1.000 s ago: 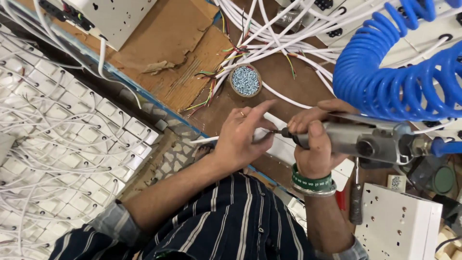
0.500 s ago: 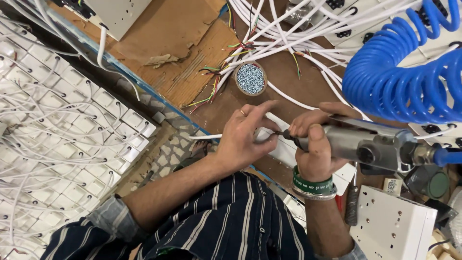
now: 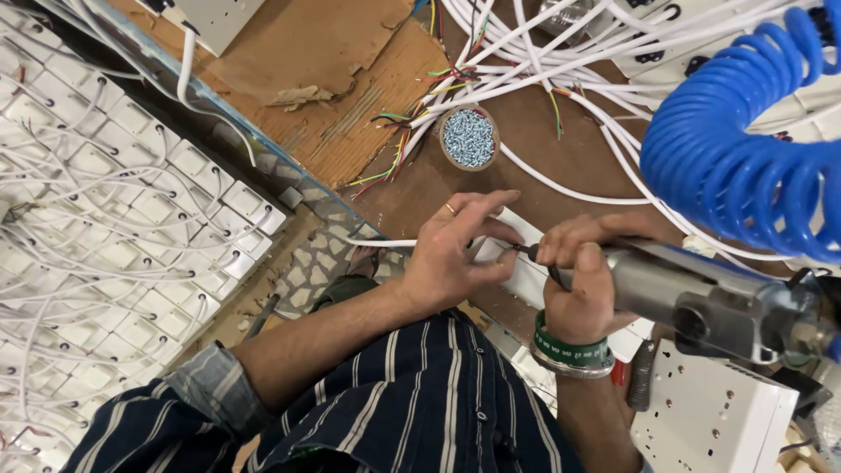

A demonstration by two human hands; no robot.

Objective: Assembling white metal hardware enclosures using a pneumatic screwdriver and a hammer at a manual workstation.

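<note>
This is a small electrical assembly workshop: white switch boxes (image 3: 131, 219) lie stacked in rows with their cords, loose white cables (image 3: 561, 52) with coloured wire ends sprawl over the worn brown table (image 3: 438, 184), a round tub of screws (image 3: 469, 137) sits open, and a blue coiled air hose (image 3: 736, 149) feeds a pneumatic screwdriver (image 3: 701, 298).

The air screwdriver (image 3: 692, 293) in the right hand (image 3: 583, 280) looks like brushed metal, dull grey with a soft sheen. The white box (image 3: 526, 263) under the left hand (image 3: 451, 254) is smooth, slightly glossy plastic. Coiled hose (image 3: 736, 149) is shiny blue plastic. The desk (image 3: 412, 188) is worn brown wood, with rough torn cardboard (image 3: 307, 52) on top. Little tub of screws (image 3: 469, 137): bright, glinty metal. Cables (image 3: 561, 70) are smooth white plastic.
</note>
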